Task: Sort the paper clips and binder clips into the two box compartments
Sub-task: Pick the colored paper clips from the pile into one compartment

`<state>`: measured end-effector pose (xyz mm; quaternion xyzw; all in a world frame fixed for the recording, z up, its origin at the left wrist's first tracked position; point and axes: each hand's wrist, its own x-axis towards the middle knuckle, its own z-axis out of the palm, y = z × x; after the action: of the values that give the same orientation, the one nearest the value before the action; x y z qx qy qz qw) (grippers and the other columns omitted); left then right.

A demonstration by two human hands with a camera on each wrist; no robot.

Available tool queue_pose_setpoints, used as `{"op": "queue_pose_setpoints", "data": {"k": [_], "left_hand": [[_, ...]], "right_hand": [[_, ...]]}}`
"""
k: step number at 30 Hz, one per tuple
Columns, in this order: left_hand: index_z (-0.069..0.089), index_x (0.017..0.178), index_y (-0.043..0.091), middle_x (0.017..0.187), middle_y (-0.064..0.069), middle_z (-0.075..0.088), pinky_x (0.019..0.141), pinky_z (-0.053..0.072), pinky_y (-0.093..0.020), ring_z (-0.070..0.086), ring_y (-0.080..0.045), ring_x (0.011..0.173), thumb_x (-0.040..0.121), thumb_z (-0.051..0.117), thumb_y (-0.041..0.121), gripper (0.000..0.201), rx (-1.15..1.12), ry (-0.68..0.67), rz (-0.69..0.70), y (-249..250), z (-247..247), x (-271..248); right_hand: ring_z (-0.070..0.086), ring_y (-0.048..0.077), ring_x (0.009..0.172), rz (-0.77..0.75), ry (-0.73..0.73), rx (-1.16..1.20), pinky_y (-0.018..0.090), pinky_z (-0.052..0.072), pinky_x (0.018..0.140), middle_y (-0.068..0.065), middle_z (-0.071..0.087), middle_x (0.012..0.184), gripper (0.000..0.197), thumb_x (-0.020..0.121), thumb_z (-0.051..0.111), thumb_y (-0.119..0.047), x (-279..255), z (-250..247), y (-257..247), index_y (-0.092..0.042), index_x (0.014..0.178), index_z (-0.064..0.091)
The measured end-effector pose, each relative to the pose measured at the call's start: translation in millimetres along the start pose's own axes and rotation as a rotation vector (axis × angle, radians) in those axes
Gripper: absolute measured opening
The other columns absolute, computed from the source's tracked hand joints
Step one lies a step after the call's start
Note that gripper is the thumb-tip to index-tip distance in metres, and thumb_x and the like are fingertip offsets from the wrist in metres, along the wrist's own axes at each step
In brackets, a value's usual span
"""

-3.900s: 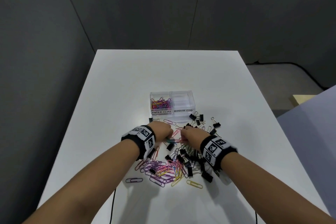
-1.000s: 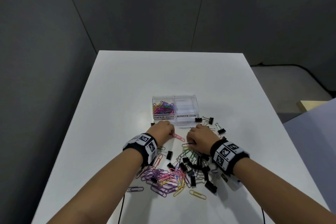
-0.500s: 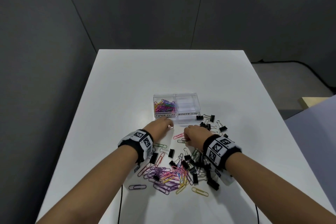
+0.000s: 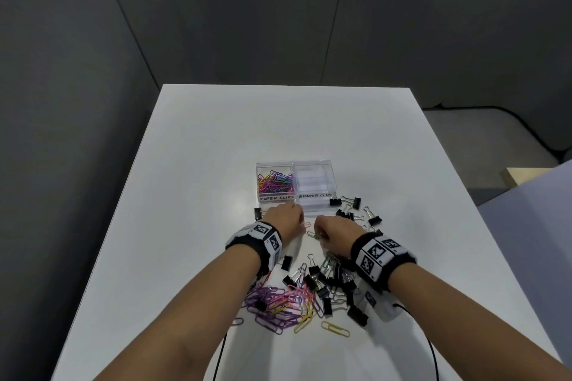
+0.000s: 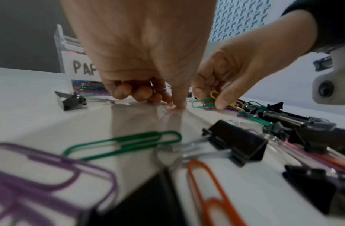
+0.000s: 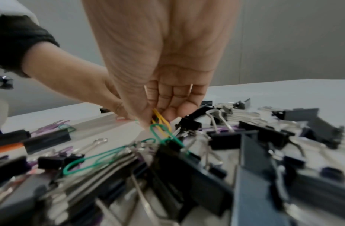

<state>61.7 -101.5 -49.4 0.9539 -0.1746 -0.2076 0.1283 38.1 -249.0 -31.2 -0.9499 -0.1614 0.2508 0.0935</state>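
A clear two-compartment box (image 4: pixel 331 185) stands mid-table. Its left part, labelled PAPER CLIPS, holds coloured paper clips (image 4: pixel 275 182); the right part, labelled BINDER CLIPS, looks empty. My left hand (image 4: pixel 298 221) is just in front of the box with its fingers curled around a few paper clips (image 5: pixel 161 89), and one fingertip presses a pink clip (image 5: pixel 170 108) on the table. Beside it, my right hand (image 4: pixel 318 233) pinches green and yellow paper clips (image 6: pixel 160 122) over the black binder clips (image 4: pixel 334 284).
A mixed heap of purple, pink and yellow paper clips (image 4: pixel 278 303) lies under my forearms. More binder clips (image 4: pixel 356 210) are scattered right of the box, and one (image 4: pixel 257 213) sits left of my left hand. Cables hang off the near table edge.
Over four seconds both hands have come forward from the heap toward the box front. In the last half second they hardly shift; my left fingertips now touch the pink clip.
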Motion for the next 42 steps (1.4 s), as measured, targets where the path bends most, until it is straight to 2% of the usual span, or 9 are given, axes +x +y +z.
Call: {"op": "queue_pose_setpoints", "data": {"k": [3,7,11,13,17,21,24,30,42], "left_hand": [[0.057,0.114,0.007,0.122,-0.013,0.053,0.095,0.043,-0.037,0.052,-0.029,0.112,0.095,0.047,0.023,0.026,0.060,0.001,0.051,-0.2,-1.0,3.7],[0.054,0.112,0.005,0.121,-0.014,0.057,0.093,0.041,-0.036,0.053,-0.027,0.111,0.097,0.040,0.015,0.023,0.049,0.010,0.072,-5.7,-7.7,-1.2],[0.051,0.124,0.010,0.131,-0.010,0.055,0.098,0.041,-0.032,0.054,-0.025,0.117,0.096,0.039,0.007,0.031,-0.071,0.024,0.085,-24.2,-16.5,-16.8],[0.048,0.128,0.011,0.134,-0.009,0.050,0.099,0.041,-0.031,0.052,-0.025,0.120,0.095,0.040,0.005,0.034,-0.081,-0.016,0.097,-36.7,-19.6,-26.7],[0.048,0.119,0.012,0.102,-0.003,0.051,0.073,0.039,-0.026,0.053,-0.022,0.093,0.095,0.037,0.007,0.027,-0.161,-0.089,-0.003,-56.2,-25.2,-48.7],[0.048,0.119,0.012,0.110,-0.009,0.059,0.082,0.041,-0.032,0.053,-0.025,0.090,0.096,0.038,0.017,0.025,-0.068,-0.123,-0.050,-66.8,-26.3,-65.7],[0.047,0.123,0.018,0.121,-0.005,0.059,0.088,0.044,-0.032,0.057,-0.023,0.104,0.092,0.050,0.029,0.034,-0.021,-0.150,-0.037,-67.8,-22.6,-74.3],[0.044,0.127,0.025,0.124,-0.003,0.054,0.090,0.042,-0.029,0.054,-0.021,0.112,0.085,0.054,0.021,0.044,0.101,-0.194,0.006,-81.9,-14.7,-79.4],[0.057,0.112,0.015,0.122,-0.006,0.052,0.092,0.042,-0.032,0.051,-0.023,0.112,0.092,0.052,0.030,0.025,0.085,-0.081,0.026,-56.8,-3.4,-55.5]], "right_hand": [[0.058,0.025,0.101,0.052,0.040,0.164,0.033,0.044,0.084,0.007,0.060,0.112,0.022,0.094,0.046,-0.014,-4.9,-8.7,7.8,-0.009,0.114,0.054],[0.041,0.020,0.071,0.118,0.095,0.297,0.032,0.034,0.068,0.001,0.042,0.075,0.018,0.095,0.035,-0.010,-6.1,-19.2,14.5,-0.014,0.078,0.041],[0.040,0.021,0.064,0.169,0.023,0.258,0.031,0.029,0.057,0.003,0.042,0.068,0.018,0.100,0.029,-0.017,-11.8,-20.2,15.5,-0.009,0.086,0.038],[0.040,0.020,0.064,0.173,-0.016,0.281,0.030,0.032,0.060,0.001,0.042,0.069,0.018,0.099,0.031,-0.017,-13.7,-18.3,14.1,-0.008,0.087,0.039],[0.037,0.012,0.058,0.165,-0.070,0.307,0.023,0.029,0.053,-0.003,0.039,0.066,0.014,0.096,0.034,-0.010,-15.6,-15.6,10.0,-0.007,0.085,0.041],[0.044,0.015,0.070,0.115,-0.135,0.267,0.018,0.030,0.054,-0.001,0.047,0.078,0.010,0.092,0.038,-0.006,-21.4,-12.5,0.1,-0.011,0.088,0.045],[0.048,0.018,0.079,0.072,-0.178,0.157,0.026,0.036,0.063,0.002,0.052,0.089,0.005,0.092,0.041,-0.015,-25.8,-8.2,-5.1,-0.015,0.094,0.046],[0.054,0.025,0.108,-0.005,-0.158,-0.083,0.035,0.045,0.087,0.007,0.057,0.121,0.042,0.085,0.061,-0.027,-33.2,-4.8,4.4,-0.014,0.122,0.046],[0.058,0.029,0.106,0.034,-0.165,-0.104,0.036,0.047,0.088,0.014,0.058,0.118,0.025,0.092,0.052,-0.020,-13.7,7.8,-14.5,-0.004,0.110,0.057]]}}
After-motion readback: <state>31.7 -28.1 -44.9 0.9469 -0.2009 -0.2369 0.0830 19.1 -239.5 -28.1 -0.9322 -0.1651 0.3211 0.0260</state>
